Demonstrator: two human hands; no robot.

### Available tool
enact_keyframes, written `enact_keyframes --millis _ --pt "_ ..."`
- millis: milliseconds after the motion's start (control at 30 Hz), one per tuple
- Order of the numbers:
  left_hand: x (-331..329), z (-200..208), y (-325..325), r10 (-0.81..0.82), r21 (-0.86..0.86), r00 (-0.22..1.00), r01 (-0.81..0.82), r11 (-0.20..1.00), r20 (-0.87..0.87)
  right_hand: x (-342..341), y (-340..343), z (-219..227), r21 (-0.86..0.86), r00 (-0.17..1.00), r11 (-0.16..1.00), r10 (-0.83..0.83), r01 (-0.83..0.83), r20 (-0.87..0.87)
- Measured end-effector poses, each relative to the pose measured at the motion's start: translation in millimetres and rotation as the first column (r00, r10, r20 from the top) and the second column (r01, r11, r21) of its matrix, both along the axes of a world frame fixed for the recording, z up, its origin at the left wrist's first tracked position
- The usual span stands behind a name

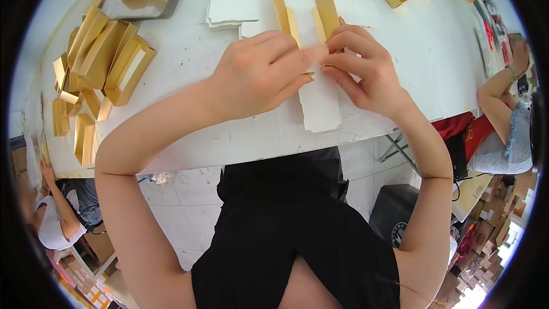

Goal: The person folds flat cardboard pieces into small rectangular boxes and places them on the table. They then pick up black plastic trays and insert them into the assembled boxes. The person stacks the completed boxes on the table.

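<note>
Cardboard point(321, 109) lies on the bench point(200, 143), gold sides point(327, 8) raised, near end flat, so apparently half folded. The left hand point(257, 71) and right hand point(369, 68) curl over it, half-closed; grip unclear. Folded boxes point(100, 51) are heaped leftward; flat sheets point(237, 8) remain.

Gold and white on the carton point(321, 109) at upper centre, gold on the boxes point(97, 60) at upper left, white across the worktop point(434, 80), black on the garment point(286, 217) at lower centre
</note>
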State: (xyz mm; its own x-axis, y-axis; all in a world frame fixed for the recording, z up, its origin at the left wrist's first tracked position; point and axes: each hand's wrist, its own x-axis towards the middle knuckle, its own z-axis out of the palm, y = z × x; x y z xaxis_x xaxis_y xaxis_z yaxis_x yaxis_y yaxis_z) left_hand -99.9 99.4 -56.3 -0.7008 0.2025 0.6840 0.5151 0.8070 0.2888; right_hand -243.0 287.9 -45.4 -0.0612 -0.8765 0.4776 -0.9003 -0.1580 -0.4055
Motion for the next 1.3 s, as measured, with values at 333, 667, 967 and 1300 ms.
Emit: enact_keyframes --millis 333,667,967,1300 --pt "-4 -9 -8 0.003 -0.353 0.972 -0.089 0.932 -0.236 -9 1 -14 -0.131 0.971 0.987 0.061 -0.093 -0.232" --pt "-5 -12 5 0.095 -0.167 0.993 -0.105 0.98 -0.068 -1 14 5 0.045 0.992 0.995 0.086 -0.09 0.096" --pt "-32 43 5 -0.192 0.532 0.632 -0.406 0.743 0.751 23 -8 7 -0.086 0.903 0.945 -0.272 0.317 0.333" --pt "-81 31 -19 0.206 -0.312 0.977 -0.178 0.933 0.059 17 -16 -13 -0.065 0.945 0.986 -0.168 0.156 -0.279"
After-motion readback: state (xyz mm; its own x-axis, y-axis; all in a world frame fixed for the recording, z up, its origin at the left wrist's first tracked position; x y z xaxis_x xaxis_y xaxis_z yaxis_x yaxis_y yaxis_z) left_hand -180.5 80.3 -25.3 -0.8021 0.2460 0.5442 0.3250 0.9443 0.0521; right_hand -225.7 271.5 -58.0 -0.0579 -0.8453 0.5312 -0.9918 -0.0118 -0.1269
